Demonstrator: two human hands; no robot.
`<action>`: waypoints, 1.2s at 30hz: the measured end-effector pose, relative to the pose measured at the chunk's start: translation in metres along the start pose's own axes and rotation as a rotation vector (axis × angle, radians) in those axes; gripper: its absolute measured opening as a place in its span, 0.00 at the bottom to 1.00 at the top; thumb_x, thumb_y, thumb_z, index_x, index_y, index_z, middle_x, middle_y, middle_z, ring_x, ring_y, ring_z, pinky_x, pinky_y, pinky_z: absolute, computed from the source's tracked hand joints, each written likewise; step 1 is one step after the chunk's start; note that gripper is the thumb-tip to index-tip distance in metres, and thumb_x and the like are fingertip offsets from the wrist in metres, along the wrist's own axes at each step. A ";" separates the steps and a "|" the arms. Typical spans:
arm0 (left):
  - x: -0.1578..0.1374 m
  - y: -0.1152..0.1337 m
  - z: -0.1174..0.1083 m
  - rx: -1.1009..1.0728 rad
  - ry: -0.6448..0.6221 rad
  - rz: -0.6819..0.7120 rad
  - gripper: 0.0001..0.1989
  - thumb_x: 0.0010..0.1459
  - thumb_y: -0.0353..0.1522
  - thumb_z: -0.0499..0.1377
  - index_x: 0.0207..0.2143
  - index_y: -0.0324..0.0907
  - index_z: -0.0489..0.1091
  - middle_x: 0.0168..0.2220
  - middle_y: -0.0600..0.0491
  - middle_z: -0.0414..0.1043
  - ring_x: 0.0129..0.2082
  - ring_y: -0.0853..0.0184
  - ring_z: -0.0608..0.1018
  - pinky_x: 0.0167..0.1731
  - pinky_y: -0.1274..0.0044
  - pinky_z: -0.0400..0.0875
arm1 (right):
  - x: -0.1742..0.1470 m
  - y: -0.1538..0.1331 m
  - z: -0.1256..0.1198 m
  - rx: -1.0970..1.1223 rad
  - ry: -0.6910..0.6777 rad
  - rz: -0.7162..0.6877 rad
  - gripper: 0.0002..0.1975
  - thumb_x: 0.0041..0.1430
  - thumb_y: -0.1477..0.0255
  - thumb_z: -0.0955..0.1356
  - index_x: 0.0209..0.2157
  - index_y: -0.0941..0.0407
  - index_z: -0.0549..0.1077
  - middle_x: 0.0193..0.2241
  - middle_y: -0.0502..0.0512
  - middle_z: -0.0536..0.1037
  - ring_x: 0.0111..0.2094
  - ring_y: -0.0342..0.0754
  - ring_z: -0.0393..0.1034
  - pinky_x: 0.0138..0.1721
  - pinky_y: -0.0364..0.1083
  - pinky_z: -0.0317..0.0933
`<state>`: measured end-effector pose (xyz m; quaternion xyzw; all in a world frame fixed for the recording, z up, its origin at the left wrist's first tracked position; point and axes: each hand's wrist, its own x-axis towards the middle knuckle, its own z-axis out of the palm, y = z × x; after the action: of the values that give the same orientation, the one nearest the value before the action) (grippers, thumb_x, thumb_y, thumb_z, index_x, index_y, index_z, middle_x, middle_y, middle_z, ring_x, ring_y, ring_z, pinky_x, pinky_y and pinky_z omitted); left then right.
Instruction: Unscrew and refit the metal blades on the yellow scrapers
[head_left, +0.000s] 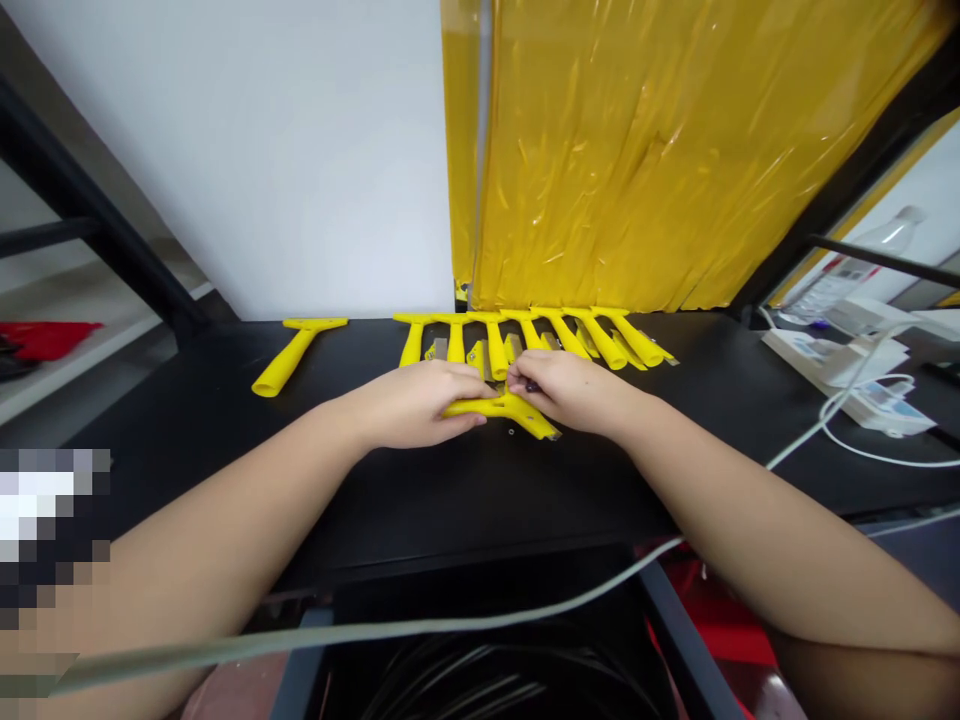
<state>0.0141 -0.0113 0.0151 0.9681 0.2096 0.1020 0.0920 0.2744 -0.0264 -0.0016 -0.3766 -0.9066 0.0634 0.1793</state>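
Note:
A yellow plastic scraper point(517, 412) with a T-shaped head lies at the middle of the black table, a thin metal blade edge showing at its lower right. My left hand point(420, 405) is closed around its handle. Beside the head, my right hand point(574, 390) has its fingers pinched together at the scraper; a small dark bit shows between them, too hidden to name. A tiny ring-like piece point(511, 432) lies on the table just below the scraper. Behind both hands stretches a row of similar yellow scrapers point(495, 345), several with metal blades near them.
One more yellow scraper point(289, 362) lies apart at the left. White power strips point(855, 375) with cables and a plastic bottle point(855, 265) stand at the right. A pale cable point(450, 630) crosses in front of the table point(480, 510). White and yellow-wrapped panels rise behind.

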 end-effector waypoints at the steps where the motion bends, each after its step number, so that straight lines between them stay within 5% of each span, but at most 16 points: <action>1: -0.001 0.000 0.000 0.010 0.010 0.004 0.15 0.70 0.36 0.59 0.55 0.42 0.77 0.47 0.46 0.81 0.45 0.60 0.82 0.47 0.72 0.74 | 0.000 -0.001 0.000 -0.019 0.015 -0.010 0.04 0.68 0.78 0.67 0.39 0.58 0.75 0.38 0.59 0.79 0.39 0.51 0.72 0.43 0.48 0.64; 6: -0.003 0.002 -0.001 0.076 0.012 -0.020 0.16 0.71 0.37 0.58 0.56 0.43 0.76 0.48 0.48 0.80 0.46 0.61 0.82 0.44 0.73 0.74 | -0.003 -0.007 -0.006 -0.049 0.039 0.016 0.06 0.68 0.78 0.68 0.40 0.59 0.79 0.39 0.60 0.81 0.40 0.51 0.75 0.44 0.48 0.66; 14: -0.005 0.006 0.000 0.188 -0.025 -0.015 0.13 0.71 0.37 0.58 0.53 0.47 0.77 0.45 0.52 0.81 0.41 0.63 0.83 0.39 0.75 0.74 | 0.004 -0.028 -0.008 -0.276 -0.155 0.137 0.08 0.69 0.75 0.65 0.42 0.60 0.77 0.41 0.60 0.80 0.35 0.51 0.74 0.37 0.48 0.62; 22: -0.011 -0.006 -0.005 0.217 0.045 -0.052 0.16 0.70 0.36 0.57 0.56 0.47 0.75 0.51 0.51 0.79 0.44 0.62 0.83 0.41 0.74 0.75 | 0.004 0.004 -0.057 -0.047 -0.120 0.120 0.03 0.62 0.77 0.68 0.34 0.57 0.75 0.30 0.51 0.78 0.30 0.44 0.69 0.34 0.44 0.57; 27: -0.015 -0.028 -0.008 0.141 0.035 -0.149 0.16 0.67 0.37 0.57 0.54 0.43 0.75 0.49 0.49 0.78 0.41 0.61 0.82 0.41 0.72 0.75 | -0.011 0.033 -0.036 0.047 -0.321 0.146 0.05 0.59 0.78 0.68 0.34 0.56 0.77 0.32 0.51 0.79 0.30 0.44 0.69 0.33 0.44 0.56; 36: -0.017 -0.041 -0.001 -0.079 0.041 -0.203 0.14 0.67 0.37 0.59 0.52 0.43 0.76 0.46 0.48 0.78 0.40 0.62 0.81 0.41 0.74 0.75 | -0.023 0.048 -0.013 0.206 -0.315 0.183 0.02 0.66 0.72 0.70 0.39 0.56 0.76 0.33 0.51 0.78 0.32 0.45 0.70 0.34 0.44 0.61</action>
<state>-0.0175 0.0179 0.0039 0.9353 0.3042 0.1201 0.1354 0.3256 -0.0090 -0.0076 -0.4227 -0.8741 0.2297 0.0663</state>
